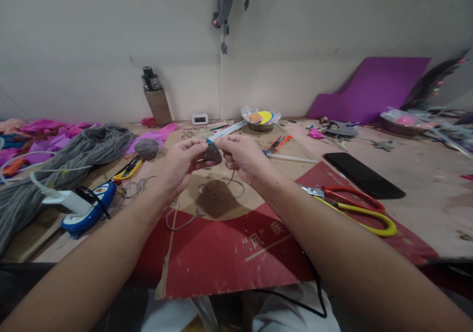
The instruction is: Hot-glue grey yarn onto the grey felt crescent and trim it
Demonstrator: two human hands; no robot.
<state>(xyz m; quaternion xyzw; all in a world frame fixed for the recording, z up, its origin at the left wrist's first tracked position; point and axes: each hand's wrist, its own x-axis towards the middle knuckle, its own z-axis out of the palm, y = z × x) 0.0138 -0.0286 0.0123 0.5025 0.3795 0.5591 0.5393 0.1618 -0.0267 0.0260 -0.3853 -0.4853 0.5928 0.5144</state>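
Observation:
Both my hands are raised over a red and tan cardboard sheet (229, 253). My left hand (183, 164) pinches a small dark grey piece (213, 153) from the left. My right hand (246, 158) closes its fingertips on the same piece from the right. Thin grey yarn (207, 196) hangs from the piece and loops on the cardboard below.
A grey yarn ball (147, 148) and a large grey yarn skein (55, 169) lie at left, beside a blue device (90, 209) and a yellow knife (128, 169). Red and yellow scissors (354, 209) and a black phone (364, 175) lie at right. A bottle (155, 98) stands by the wall.

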